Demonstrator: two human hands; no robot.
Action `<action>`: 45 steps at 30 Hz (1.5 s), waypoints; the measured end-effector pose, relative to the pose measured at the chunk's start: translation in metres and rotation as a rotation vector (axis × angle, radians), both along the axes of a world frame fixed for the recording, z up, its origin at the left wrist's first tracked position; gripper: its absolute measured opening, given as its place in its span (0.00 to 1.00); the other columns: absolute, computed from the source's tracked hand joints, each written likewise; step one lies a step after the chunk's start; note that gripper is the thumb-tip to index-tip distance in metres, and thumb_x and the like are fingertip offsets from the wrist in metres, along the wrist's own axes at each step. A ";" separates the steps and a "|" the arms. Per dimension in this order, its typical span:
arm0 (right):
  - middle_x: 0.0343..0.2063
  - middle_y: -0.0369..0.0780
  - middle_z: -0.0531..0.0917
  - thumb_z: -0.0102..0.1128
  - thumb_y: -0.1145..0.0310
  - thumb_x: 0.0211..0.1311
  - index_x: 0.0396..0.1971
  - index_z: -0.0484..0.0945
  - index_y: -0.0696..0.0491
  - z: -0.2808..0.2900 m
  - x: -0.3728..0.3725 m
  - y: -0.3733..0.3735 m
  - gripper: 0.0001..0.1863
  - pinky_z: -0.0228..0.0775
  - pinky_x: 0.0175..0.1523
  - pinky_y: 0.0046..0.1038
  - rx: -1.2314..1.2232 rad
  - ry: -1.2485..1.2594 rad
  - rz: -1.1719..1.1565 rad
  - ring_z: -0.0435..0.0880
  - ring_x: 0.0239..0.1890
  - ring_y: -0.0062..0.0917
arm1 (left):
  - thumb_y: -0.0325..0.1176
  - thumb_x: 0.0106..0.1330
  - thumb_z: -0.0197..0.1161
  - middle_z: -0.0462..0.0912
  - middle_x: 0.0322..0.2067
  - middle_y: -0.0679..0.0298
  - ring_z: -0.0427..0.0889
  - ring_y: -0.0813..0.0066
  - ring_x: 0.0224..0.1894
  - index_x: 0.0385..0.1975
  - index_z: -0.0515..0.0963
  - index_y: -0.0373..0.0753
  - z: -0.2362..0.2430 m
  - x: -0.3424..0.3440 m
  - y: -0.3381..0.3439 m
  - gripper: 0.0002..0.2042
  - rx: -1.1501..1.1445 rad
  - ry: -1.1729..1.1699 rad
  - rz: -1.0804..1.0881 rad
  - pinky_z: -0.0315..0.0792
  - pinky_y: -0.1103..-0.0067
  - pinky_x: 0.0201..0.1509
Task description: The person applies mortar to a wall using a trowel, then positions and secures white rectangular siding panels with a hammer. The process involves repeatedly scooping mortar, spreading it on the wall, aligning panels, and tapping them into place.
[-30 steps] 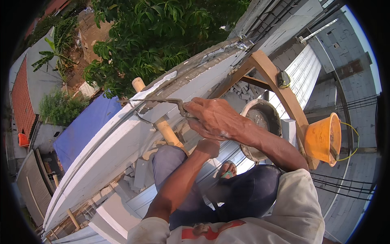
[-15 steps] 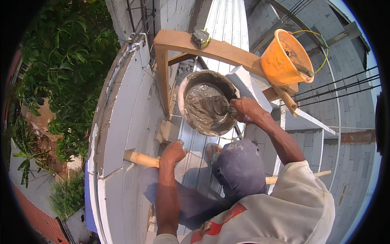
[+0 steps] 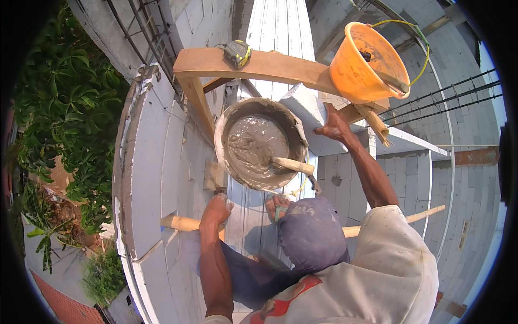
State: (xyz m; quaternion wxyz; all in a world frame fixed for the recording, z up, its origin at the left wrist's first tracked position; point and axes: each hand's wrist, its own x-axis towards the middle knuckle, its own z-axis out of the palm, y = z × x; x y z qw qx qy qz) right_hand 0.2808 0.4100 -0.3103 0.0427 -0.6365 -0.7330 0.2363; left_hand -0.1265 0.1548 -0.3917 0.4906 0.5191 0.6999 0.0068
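My right hand [image 3: 335,125] grips a pale grey lightweight block [image 3: 303,112] beside the mortar bucket [image 3: 222,141]. A trowel's wooden handle [image 3: 290,164] lies over that bucket's rim, its blade sunk in wet grey mortar [image 3: 253,135]. My left hand [image 3: 217,209] is low at the left, just above a bamboo pole [image 3: 176,221], with fingers curled. What is inside those fingers, if anything, is hidden.
An orange bucket [image 3: 345,59] and a tape measure [image 3: 237,54] rest on a wooden frame [image 3: 286,69]. A block wall [image 3: 144,200] runs along the left, foliage [image 3: 59,119] beyond. Rebar [image 3: 448,96] juts at the right. My sandalled foot [image 3: 278,205] is below the mortar bucket.
My view has swung from the wall top to the bucket. My right hand moved the trowel into the mortar, let it go and moved up and right onto the block.
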 end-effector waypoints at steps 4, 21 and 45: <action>0.48 0.55 0.86 0.82 0.61 0.34 0.66 0.68 0.61 0.013 0.017 -0.022 0.53 0.77 0.59 0.41 0.071 -0.025 -0.130 0.86 0.53 0.49 | 0.35 0.68 0.67 0.85 0.51 0.40 0.84 0.45 0.56 0.53 0.82 0.29 0.005 0.004 -0.001 0.18 0.180 -0.007 0.023 0.75 0.62 0.61; 0.45 0.44 0.82 0.79 0.61 0.21 0.61 0.72 0.64 0.222 0.016 -0.121 0.54 0.75 0.57 0.37 0.378 0.709 -0.148 0.82 0.51 0.37 | 0.51 0.57 0.81 0.72 0.67 0.50 0.72 0.57 0.70 0.74 0.62 0.37 0.156 0.068 0.061 0.48 0.847 -0.809 0.326 0.72 0.63 0.70; 0.56 0.47 0.82 0.73 0.57 0.64 0.70 0.68 0.60 0.101 -0.153 -0.080 0.40 0.73 0.65 0.35 -0.575 1.270 0.526 0.83 0.58 0.32 | 0.42 0.42 0.84 0.89 0.39 0.43 0.91 0.58 0.36 0.58 0.76 0.24 0.377 -0.105 0.079 0.42 0.759 0.493 0.392 0.84 0.68 0.46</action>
